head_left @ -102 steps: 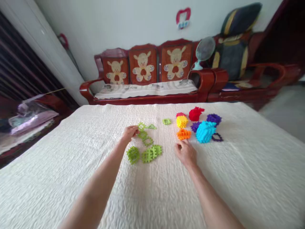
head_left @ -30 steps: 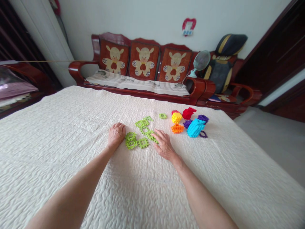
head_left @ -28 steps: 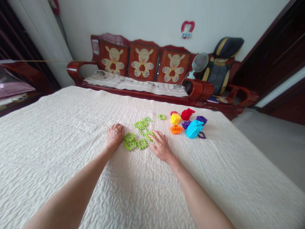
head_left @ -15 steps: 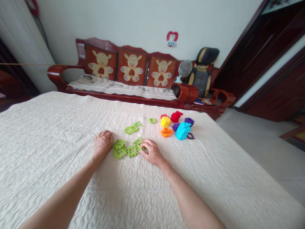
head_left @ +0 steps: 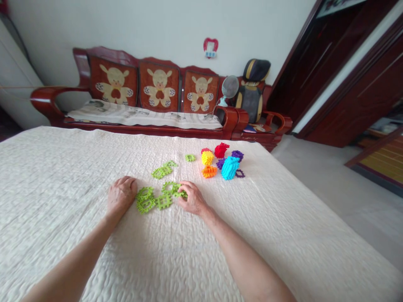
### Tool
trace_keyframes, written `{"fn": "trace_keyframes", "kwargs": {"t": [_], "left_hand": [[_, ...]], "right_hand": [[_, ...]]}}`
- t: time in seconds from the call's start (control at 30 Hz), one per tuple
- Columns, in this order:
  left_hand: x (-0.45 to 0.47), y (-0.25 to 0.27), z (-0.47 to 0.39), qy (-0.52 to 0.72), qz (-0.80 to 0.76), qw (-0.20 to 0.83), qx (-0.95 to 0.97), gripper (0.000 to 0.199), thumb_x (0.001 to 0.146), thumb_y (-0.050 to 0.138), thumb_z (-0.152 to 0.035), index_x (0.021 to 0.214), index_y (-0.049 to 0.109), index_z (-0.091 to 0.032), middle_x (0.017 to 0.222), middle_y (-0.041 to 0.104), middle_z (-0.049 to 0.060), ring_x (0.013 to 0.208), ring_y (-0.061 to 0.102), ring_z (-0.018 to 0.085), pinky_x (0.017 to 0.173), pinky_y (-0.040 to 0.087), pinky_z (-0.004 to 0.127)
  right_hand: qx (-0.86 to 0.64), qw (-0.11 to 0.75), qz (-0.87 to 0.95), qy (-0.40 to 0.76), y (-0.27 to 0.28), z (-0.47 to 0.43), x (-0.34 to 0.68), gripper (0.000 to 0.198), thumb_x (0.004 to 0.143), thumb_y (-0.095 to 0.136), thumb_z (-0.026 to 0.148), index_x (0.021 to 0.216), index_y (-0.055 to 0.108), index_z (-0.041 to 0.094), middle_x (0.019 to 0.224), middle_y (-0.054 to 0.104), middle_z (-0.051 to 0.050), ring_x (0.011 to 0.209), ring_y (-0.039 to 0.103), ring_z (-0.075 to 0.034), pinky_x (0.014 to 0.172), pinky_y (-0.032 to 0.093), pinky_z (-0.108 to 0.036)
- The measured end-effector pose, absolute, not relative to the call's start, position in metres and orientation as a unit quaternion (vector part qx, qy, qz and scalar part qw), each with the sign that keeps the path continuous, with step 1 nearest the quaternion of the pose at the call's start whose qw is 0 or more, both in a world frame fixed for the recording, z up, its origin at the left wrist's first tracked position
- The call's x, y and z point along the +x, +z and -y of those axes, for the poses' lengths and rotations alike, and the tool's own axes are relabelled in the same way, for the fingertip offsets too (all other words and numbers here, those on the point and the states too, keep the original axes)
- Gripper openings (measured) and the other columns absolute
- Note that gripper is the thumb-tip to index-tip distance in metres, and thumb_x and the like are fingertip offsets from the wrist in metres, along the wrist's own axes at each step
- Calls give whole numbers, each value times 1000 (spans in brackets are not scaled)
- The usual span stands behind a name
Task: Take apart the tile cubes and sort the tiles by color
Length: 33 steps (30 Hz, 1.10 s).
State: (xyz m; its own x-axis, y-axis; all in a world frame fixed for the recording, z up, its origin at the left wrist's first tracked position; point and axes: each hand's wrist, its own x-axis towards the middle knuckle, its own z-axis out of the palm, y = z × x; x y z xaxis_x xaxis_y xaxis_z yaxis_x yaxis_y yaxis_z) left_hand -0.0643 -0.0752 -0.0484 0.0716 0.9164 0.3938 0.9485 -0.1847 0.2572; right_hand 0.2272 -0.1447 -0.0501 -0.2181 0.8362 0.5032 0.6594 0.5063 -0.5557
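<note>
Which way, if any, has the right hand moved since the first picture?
Yes: judged against the unmoved orange block, the right hand has shifted left, to a green piece.

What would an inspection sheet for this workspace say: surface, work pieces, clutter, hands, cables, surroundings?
Surface: pale quilted cover, stitched and slightly uneven.
Work pieces: toothed green pieces, several overlapping, one lying apart farther back.
Clutter: red, yellow, orange, cyan and purple pieces grouped right of the green ones.
Hands: left hand palm-down beside the green pieces; right hand with fingers at one, grip unclear.
Cables: thin cord by the fan; none seen among the pieces.
Surroundings: wooden sofa with three bear cushions behind.
</note>
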Motion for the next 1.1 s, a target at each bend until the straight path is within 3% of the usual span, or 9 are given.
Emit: {"fn": "trace_keyframes", "kwargs": {"t": [0.33,0.53,0.77,0.97,1.1], "left_hand": [[-61,-43,78,-236,639,41,-731,35,94,37,-29,101,70,-20,119,70,8,110,61,26,95,47,40],[-61,-43,79,-235,641,35,-730,35,95,38,-29,103,70,-18,122,69,9,113,60,27,98,46,40],[-61,-42,79,-228,646,26,-728,34,96,38,-27,106,70,-18,123,68,8,113,59,25,99,44,37],[-61,-42,79,-233,644,28,-728,33,95,39,-27,104,70,-18,122,69,8,111,60,25,98,44,37],[-61,-42,78,-235,646,26,-726,32,95,40,-26,103,70,-18,122,69,8,111,60,25,98,44,37]], "right_hand": [[-458,402,781,133,-45,147,229,40,69,57,6,106,62,20,132,60,-13,127,56,-23,111,43,-41],[-493,404,764,95,-44,148,229,52,71,70,23,122,58,19,123,60,-13,119,55,-28,106,45,-45],[-485,393,773,111,-44,146,229,39,79,64,25,118,59,20,116,64,-10,110,59,-26,98,48,-43],[-489,464,731,108,-43,143,233,41,77,59,22,118,58,19,115,64,-11,112,59,-25,101,49,-43],[-501,458,729,92,-48,138,236,47,73,52,16,119,57,17,119,64,-12,116,58,-26,105,47,-44]]}}
